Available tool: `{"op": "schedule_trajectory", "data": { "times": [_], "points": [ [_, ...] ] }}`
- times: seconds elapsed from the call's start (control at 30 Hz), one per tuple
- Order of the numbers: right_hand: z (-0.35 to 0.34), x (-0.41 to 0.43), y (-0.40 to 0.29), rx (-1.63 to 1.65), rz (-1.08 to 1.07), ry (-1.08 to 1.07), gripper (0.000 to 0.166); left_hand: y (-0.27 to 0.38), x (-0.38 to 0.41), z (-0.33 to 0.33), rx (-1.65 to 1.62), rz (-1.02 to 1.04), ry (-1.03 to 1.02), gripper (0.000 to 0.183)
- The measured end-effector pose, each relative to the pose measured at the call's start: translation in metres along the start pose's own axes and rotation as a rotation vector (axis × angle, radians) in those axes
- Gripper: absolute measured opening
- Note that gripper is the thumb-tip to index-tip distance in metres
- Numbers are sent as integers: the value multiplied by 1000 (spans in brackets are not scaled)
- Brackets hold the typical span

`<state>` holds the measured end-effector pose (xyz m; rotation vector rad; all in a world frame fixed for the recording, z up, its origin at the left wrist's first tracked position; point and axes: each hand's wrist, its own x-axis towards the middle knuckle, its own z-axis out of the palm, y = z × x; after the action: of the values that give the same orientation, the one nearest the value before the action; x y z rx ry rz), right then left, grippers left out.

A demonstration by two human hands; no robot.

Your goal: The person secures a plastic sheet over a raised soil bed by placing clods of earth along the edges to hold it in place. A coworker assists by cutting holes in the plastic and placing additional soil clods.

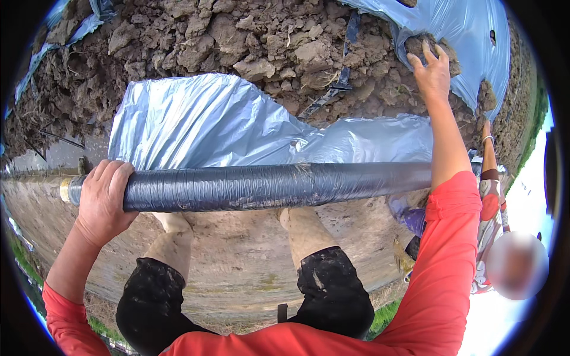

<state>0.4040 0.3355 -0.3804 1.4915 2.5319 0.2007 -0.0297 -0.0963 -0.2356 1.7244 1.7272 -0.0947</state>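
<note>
A long roll of plastic mulch film (249, 187), dark and wrinkled, lies across the view in front of my shins. My left hand (104, 196) grips its left end, where a yellowish core end shows. From the roll a silvery-blue sheet of the film (200, 120) spreads over the soil, its edge uneven. My right hand (429, 71) is stretched out at the upper right, fingers on a clod of soil (447, 53) at the edge of another silvery film sheet (472, 22). Whether its fingers hold the clod or only rest on it, I cannot tell.
Rough clods of brown soil (249, 40) cover the ground beyond the roll. A dark drip tape (345, 75) crosses them. Another person (490, 213) is at the far right, one arm reaching to the film. Muddy ground lies around my legs, with water at the left.
</note>
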Motion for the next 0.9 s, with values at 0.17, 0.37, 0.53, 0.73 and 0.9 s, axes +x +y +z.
{"op": "schedule_trajectory", "data": {
  "times": [0.17, 0.37, 0.53, 0.73, 0.9],
  "points": [
    [-7, -3, -3, 37, 75, -39, 58, 26, -41, -24, -24, -56, -99, 67],
    [-15, -2, -18, 98, 160, -119, 59, 48, -82, -33, -33, -100, -183, 67],
    [-31, 7, -7, 201, 168, -241, 56, 75, -104, -70, -14, -105, -173, 55],
    [-47, 6, 15, 255, 141, -456, 57, 88, -124, -94, 40, -113, -59, 46],
    [-44, 14, 13, 361, 181, -397, 58, 90, -125, -92, 67, -71, -54, 54]
  ]
}}
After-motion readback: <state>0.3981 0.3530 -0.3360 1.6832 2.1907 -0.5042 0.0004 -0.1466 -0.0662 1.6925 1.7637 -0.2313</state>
